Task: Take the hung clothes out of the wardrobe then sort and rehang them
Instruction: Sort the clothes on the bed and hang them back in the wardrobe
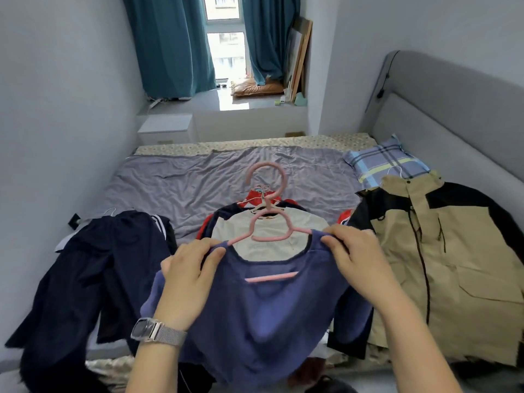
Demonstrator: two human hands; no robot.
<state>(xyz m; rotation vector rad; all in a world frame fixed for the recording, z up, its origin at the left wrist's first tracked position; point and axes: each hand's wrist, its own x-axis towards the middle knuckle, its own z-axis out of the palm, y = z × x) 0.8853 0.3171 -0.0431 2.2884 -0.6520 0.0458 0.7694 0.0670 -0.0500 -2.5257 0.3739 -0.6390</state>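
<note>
The bed with a wrinkled grey-lilac sheet (198, 177) fills the middle of the view, clothes spread across its near half. At three o'clock lies a tan and black hooded jacket (442, 265); at nine o'clock, dark navy trousers with white side stripes (93, 268). Held up at six o'clock is a blue-purple knit top (255, 321) on a pink plastic hanger (269, 234), above a white and navy shirt (269, 225) lying at centre. The left hand (190, 268) pinches the top's left shoulder, fingers (212, 255) curled over the fabric; the right hand (360, 256) pinches the right shoulder likewise. A blue plaid pillow (385, 161) rests at two o'clock.
</note>
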